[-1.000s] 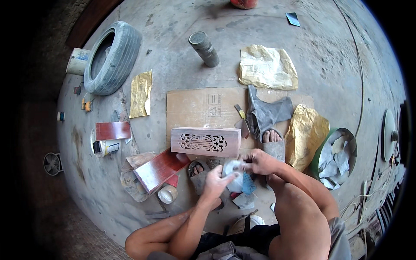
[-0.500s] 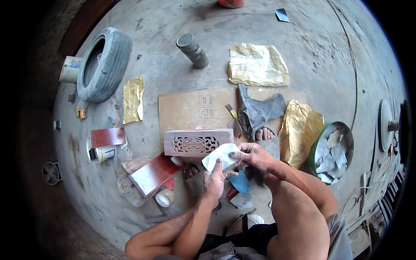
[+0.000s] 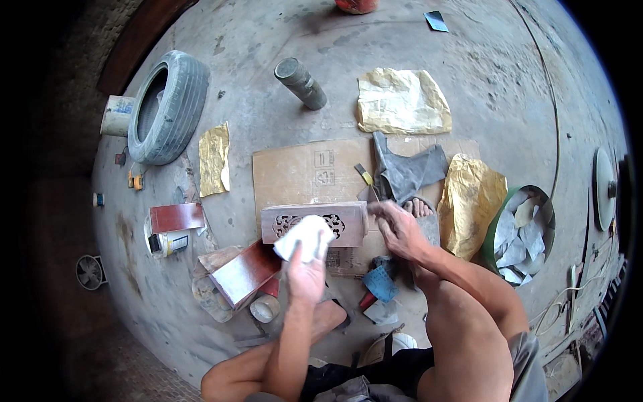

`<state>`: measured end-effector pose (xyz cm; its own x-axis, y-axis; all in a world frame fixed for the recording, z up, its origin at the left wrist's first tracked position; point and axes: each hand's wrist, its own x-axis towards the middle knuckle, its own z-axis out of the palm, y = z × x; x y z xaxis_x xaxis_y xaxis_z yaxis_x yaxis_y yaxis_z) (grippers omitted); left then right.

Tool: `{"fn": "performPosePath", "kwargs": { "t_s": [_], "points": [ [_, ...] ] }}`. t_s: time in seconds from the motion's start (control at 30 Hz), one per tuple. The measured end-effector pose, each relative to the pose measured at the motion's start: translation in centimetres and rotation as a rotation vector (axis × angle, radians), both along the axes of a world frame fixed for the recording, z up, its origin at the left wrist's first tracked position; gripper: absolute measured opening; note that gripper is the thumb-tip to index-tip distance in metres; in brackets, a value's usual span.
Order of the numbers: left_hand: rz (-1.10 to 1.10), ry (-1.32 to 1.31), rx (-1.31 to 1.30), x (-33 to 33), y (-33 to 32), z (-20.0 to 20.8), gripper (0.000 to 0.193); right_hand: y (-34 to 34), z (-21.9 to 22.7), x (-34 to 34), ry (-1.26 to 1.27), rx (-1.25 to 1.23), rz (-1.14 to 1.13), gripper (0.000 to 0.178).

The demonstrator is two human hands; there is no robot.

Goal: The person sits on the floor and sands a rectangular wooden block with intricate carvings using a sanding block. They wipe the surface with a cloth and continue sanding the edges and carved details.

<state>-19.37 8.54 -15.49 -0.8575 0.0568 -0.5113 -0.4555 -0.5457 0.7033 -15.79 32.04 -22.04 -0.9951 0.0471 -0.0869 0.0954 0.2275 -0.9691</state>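
Cardboard [image 3: 288, 171]: while symbols [image 3: 324, 167] are printed there, part is covered by a carved block [image 3: 315, 209].
Left hand [image 3: 306, 278]: white sheet [image 3: 307, 238] is grasped.
Right hand [image 3: 400, 230]: grip cannot be told.

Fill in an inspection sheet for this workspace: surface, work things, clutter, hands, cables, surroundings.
Surface: grey concrete-like floor, partly covered by flat brown cardboard.
Work things: rectangular pinkish-brown wooden piece with carved openwork; white flexible sheet in front, partly hiding it.
Clutter: crumpled golden paper, thin blue sheet, grey cloth.
Hands: left hand grips the white sheet; right hand near the wooden piece's right end, blurred, contact unclear.
Cables: thin dark line along the floor, right, possibly a cable.
Surroundings: grey rubber tyre, green round container holding pale scraps.
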Motion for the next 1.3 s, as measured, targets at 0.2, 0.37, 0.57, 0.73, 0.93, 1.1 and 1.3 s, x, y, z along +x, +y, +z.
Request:
{"fn": "performPosePath", "kwargs": {
  "t_s": [0.2,0.37,0.57,0.73,0.93,1.1,1.3],
  "points": [
    [-0.830,0.921,-1.279,-2.8,-0.3,-1.4,0.068,-1.8,-5.6,-1.0,0.243,0.241,0.198,0.101],
    [-1.005,1.198,-1.496,-3.2,-1.7,-3.9,0.073,-1.6,-7.8,-1.6,0.164,0.304,0.374,0.124],
    [-0.853,1.130,-1.492,-1.1,2.0,-5.8,0.072,-3.3,-8.9,-2.6,0.148,0.501,0.214,0.077],
    [-0.994,1.338,-1.509,-3.4,-0.2,-5.6,0.066,-3.4,-9.0,-2.7,0.171,0.534,0.215,0.071],
    [-0.751,1.146,-1.480,-0.1,3.3,-7.7,0.067,-3.2,-9.3,-2.3,0.101,0.585,0.368,0.087],
    [-0.744,1.259,-1.482,-2.9,1.6,-6.3,0.062,-3.1,-11.9,-2.5,0.181,0.505,0.274,0.081],
    [-0.347,0.574,-1.887,-7.3,-4.2,-7.9,0.059,-4.2,-10.6,-2.6,0.200,0.479,0.216,0.083]
  ]
}}
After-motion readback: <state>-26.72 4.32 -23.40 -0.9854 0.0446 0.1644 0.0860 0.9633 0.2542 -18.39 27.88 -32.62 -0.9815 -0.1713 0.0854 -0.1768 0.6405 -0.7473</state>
